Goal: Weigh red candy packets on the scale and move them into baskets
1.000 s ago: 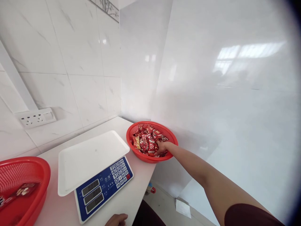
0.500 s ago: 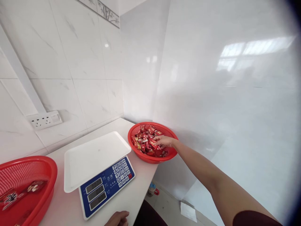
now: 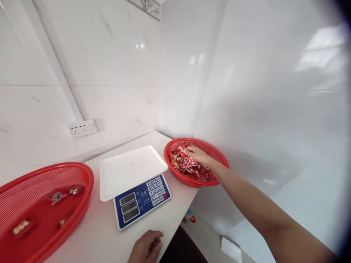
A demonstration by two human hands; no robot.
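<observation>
My right hand (image 3: 196, 153) reaches into a red plastic basket (image 3: 178, 178) at the table's far right corner. Its fingers are closed on a small red candy packet (image 3: 181, 147), just over the pile. Beneath lie several more red wrapped packets (image 3: 189, 166), some with white dots or gold print. My left hand (image 3: 148, 245) rests at the table's near edge, fingers loosely bent and slightly apart, with nothing seen in it. Between the baskets stands a digital scale (image 3: 142, 201); its white pan (image 3: 131, 170) bears nothing.
A larger red basket (image 3: 89, 182) stands at the left with several wrapped packets (image 3: 23, 227) spread over its bottom. The white table (image 3: 101, 233) meets a tiled wall with a socket (image 3: 82, 128). A glossy wall rises at the right. A white object (image 3: 230, 249) lies on the floor.
The view has swung left, so everything sits further right and more of the left basket shows. My right hand has lifted slightly, a red candy packet now showing at its fingertips.
</observation>
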